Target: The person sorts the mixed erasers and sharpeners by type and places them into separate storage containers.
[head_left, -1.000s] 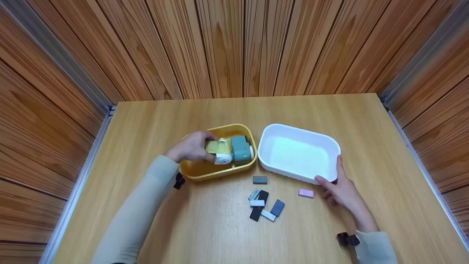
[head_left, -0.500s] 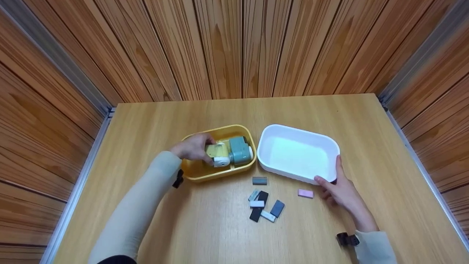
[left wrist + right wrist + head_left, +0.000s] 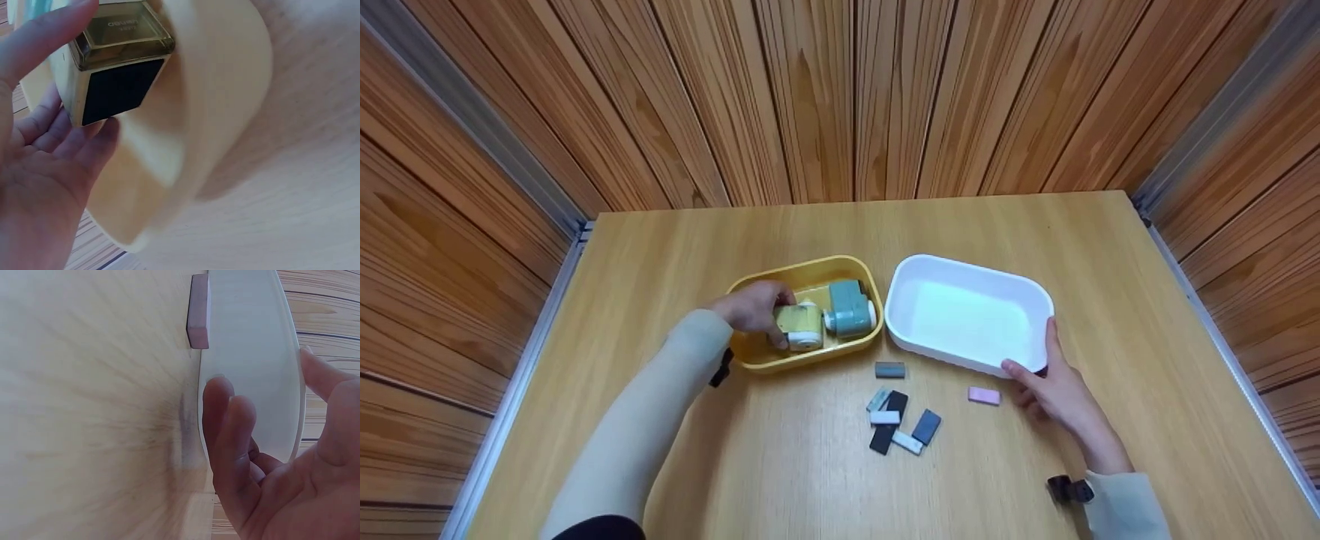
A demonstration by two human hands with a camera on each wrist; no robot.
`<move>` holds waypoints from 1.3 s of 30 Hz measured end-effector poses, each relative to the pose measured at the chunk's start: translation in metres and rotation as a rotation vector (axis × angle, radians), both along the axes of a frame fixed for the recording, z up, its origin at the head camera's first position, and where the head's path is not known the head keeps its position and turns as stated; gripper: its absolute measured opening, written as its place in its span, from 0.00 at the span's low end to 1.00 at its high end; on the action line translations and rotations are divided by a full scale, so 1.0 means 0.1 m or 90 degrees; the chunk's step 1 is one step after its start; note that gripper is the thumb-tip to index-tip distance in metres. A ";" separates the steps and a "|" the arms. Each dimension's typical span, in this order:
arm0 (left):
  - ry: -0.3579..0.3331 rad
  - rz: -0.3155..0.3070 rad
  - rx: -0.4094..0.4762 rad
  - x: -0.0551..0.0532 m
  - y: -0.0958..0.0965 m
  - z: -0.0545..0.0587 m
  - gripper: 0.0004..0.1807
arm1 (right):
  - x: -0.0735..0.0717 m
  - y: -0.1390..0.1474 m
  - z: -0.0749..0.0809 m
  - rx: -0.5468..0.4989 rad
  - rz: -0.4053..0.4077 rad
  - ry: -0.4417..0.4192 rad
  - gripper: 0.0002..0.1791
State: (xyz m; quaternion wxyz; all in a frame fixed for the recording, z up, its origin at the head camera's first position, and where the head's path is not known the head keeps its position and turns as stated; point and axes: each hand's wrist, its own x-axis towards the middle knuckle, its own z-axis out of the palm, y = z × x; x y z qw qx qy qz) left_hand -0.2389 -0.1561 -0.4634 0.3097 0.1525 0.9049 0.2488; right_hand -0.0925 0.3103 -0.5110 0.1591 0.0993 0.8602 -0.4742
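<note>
My left hand point(image 3: 754, 306) grips a yellow and white pencil sharpener point(image 3: 802, 324) inside the yellow bin point(image 3: 750, 366). Up close in the left wrist view, the pencil sharpener point(image 3: 121, 62) shows a see-through brownish drawer and a dark square base; thumb and fingers lie on either side of it. Beside it in the bin's right half lies a teal pencil sharpener point(image 3: 849, 307). At the near right corner of the white bin point(image 3: 971, 315), my right hand point(image 3: 1061, 390) holds the rim and wall, thumb on one side. Nothing lies inside the white bin.
Small eraser-like blocks lie on the table point(image 3: 780, 480) in front of the bins: a pink block point(image 3: 984, 395), a grey block point(image 3: 889, 370), a blue block point(image 3: 926, 427), and a cluster with a black block point(image 3: 883, 439). Wooden panels point(image 3: 825, 105) stand behind.
My left hand has shifted slightly left and nearer with the yellow pencil sharpener, opening a gap to the teal one. The right hand and white bin stay nearly where they were.
</note>
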 end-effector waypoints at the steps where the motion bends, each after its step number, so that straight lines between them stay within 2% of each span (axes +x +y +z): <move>1: 0.001 0.005 0.001 0.01 -0.01 -0.01 0.30 | 0.00 0.00 0.00 0.000 0.000 0.000 0.62; 6: 0.007 0.023 0.019 0.03 -0.06 -0.08 0.31 | 0.01 -0.01 0.00 0.003 0.002 0.003 0.61; 9: 0.006 0.032 0.024 0.05 -0.08 -0.08 0.31 | 0.00 -0.01 -0.01 0.004 0.004 0.004 0.62; 19: -0.030 0.054 0.002 0.05 -0.03 0.04 0.26 | 0.01 0.01 0.00 -0.001 0.001 -0.004 0.61; 22: -0.022 0.042 0.001 0.04 -0.04 0.06 0.25 | 0.00 0.01 0.00 0.006 0.002 -0.001 0.62; 26: -0.008 0.040 0.043 0.04 -0.05 0.07 0.25 | -0.01 0.00 0.01 0.015 0.001 -0.005 0.63; 30: -0.006 0.063 0.090 0.05 -0.05 0.10 0.25 | -0.01 0.00 0.02 0.012 0.002 -0.014 0.63; 39: 0.038 0.071 0.122 0.13 -0.05 0.19 0.21 | 0.00 0.00 0.02 0.005 0.009 -0.009 0.62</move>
